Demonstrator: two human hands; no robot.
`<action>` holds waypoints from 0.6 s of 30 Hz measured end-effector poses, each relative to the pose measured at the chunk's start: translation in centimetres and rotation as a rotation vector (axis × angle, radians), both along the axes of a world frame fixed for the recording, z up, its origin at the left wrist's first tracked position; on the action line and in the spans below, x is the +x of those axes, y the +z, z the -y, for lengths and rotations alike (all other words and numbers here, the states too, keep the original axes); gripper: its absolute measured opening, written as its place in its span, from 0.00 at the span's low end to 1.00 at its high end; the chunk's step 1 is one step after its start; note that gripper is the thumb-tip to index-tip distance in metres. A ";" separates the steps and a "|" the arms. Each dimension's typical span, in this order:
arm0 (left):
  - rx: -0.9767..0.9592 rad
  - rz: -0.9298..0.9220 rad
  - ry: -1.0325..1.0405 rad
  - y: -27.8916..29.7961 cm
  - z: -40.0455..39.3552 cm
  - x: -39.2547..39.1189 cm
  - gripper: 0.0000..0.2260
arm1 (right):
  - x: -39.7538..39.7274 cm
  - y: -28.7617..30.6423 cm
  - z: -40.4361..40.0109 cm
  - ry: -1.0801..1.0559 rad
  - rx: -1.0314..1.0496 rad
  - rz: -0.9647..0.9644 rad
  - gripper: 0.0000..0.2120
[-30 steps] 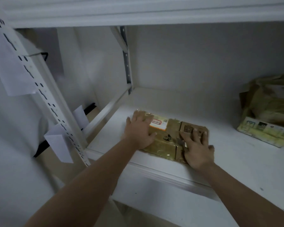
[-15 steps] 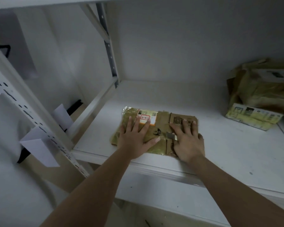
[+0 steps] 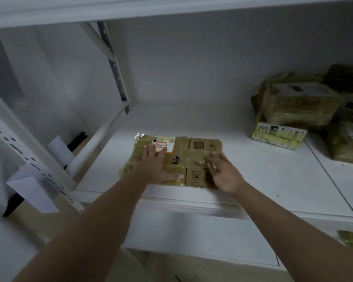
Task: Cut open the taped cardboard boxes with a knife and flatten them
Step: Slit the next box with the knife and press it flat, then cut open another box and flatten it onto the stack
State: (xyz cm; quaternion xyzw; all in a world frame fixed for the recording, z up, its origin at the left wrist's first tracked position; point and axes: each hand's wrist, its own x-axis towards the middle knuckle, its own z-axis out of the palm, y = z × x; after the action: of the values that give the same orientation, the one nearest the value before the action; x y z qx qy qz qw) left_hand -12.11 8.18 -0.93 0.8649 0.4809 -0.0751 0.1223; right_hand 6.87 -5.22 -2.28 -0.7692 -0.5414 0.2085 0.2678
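The flattened cardboard box (image 3: 176, 159) lies near the front edge of the white shelf (image 3: 273, 180). The left hand (image 3: 154, 165) presses on it with straight, spread fingers, probably to keep it flat and stop it sliding. The right hand (image 3: 222, 171) rests on its right part; its grip looks slack, but blur hides the fingertips. At the right stand more taped boxes (image 3: 298, 106), probably waiting to be cut.

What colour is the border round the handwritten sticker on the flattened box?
Red, round a white sticker on the flattened box, just past the left hand; head view.
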 end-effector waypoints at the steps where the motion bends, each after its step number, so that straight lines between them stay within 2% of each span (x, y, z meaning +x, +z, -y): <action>1: 0.019 0.036 -0.011 0.1 0.1 0.1 0.53 | 0.1 0.4 -0.1 -0.011 0.006 -0.018 0.18; 3: 0.083 0.177 -0.093 0.3 0.6 0.5 0.50 | 0.5 1.5 -0.1 -0.031 0.017 -0.046 0.18; 5: 0.116 0.242 -0.186 0.3 1.6 1.1 0.39 | 1.1 2.1 0.1 -0.013 0.009 -0.104 0.19; 9: 0.043 0.248 -0.035 1.8 2.6 2.9 0.25 | 3.0 3.0 1.1 0.004 0.066 -0.191 0.19; 11: 0.058 0.180 0.025 3.0 2.7 4.4 0.25 | 4.6 3.5 1.9 -0.017 0.120 -0.212 0.16; 13: 0.160 0.024 0.059 3.9 3.1 6.3 0.28 | 6.6 4.0 2.9 -0.041 0.171 -0.236 0.13; 15: 0.271 -0.076 0.142 4.6 3.8 8.4 0.25 | 9.2 4.4 3.9 -0.063 0.223 -0.243 0.11; 18: 0.382 -0.049 0.228 6.1 5.2 11.5 0.19 | 13.6 5.3 5.7 -0.102 0.283 -0.202 0.09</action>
State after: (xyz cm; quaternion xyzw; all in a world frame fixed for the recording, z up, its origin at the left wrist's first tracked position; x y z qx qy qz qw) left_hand -0.65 2.98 5.19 0.8104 0.5838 0.0107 -0.0476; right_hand 20.50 -10.88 2.99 -0.7253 -0.4962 0.1925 0.4367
